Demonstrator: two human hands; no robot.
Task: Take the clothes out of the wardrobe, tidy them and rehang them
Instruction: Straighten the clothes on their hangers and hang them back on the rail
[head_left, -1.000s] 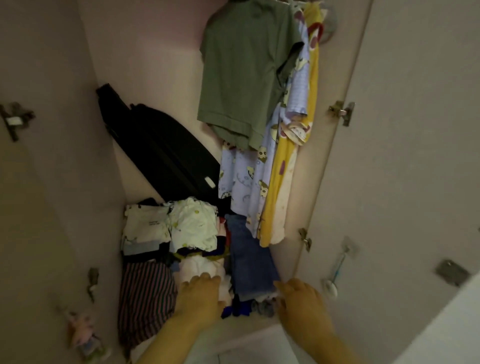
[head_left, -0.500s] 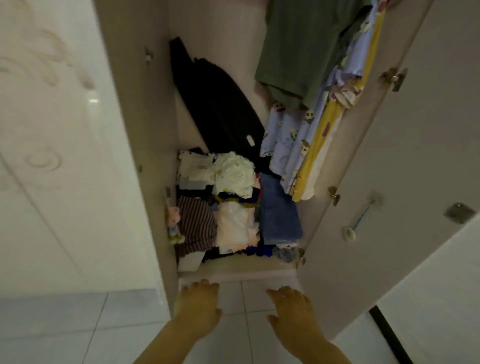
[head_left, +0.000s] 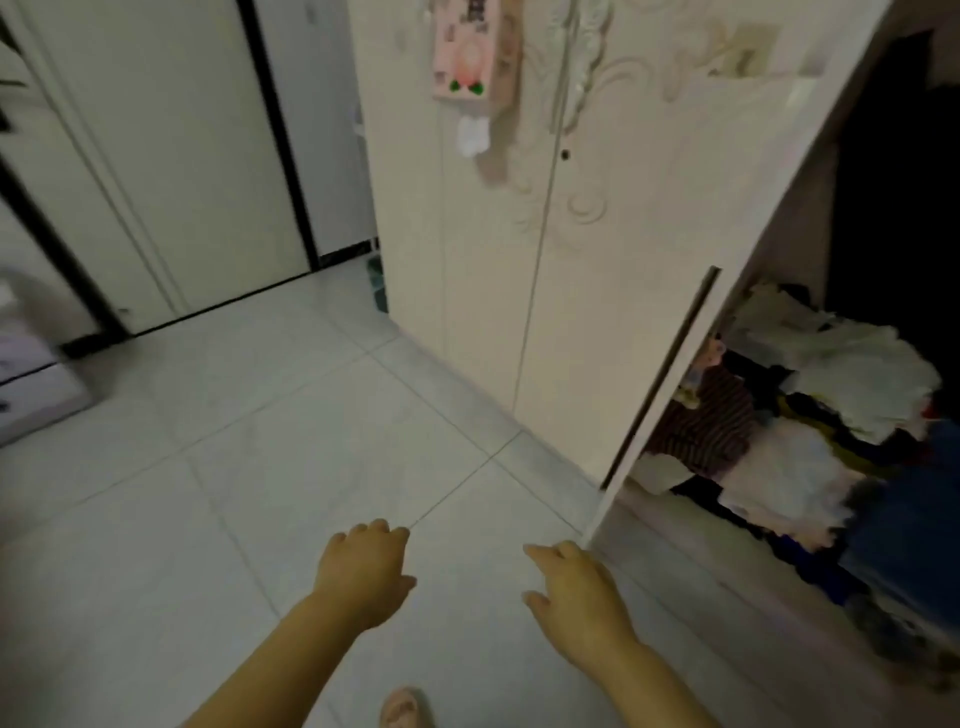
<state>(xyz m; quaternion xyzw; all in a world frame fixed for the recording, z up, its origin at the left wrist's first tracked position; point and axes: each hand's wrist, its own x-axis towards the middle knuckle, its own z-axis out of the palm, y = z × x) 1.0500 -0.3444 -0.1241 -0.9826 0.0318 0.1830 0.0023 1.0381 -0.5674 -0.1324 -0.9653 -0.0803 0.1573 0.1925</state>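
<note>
Fingers of left hand (head_left: 363, 571) and right hand (head_left: 576, 597) hang loosely curled, empty, over the floor (head_left: 260, 441). Door edge (head_left: 660, 384) stands just beside the right hand; a hasty reach may strike it. Clothes (head_left: 810, 415) lie heaped far right in the wardrobe (head_left: 727, 561); one tug may spill them.

Empty hands (head_left: 363, 571) beside open wardrobe (head_left: 597, 312)

I log: wardrobe door (head_left: 597, 260) cream, swirl-patterned; striped garment (head_left: 711, 421) maroon and dark; bundle (head_left: 857, 384) white; folded cloth (head_left: 914, 519) blue; box (head_left: 470, 47) pink.
</note>
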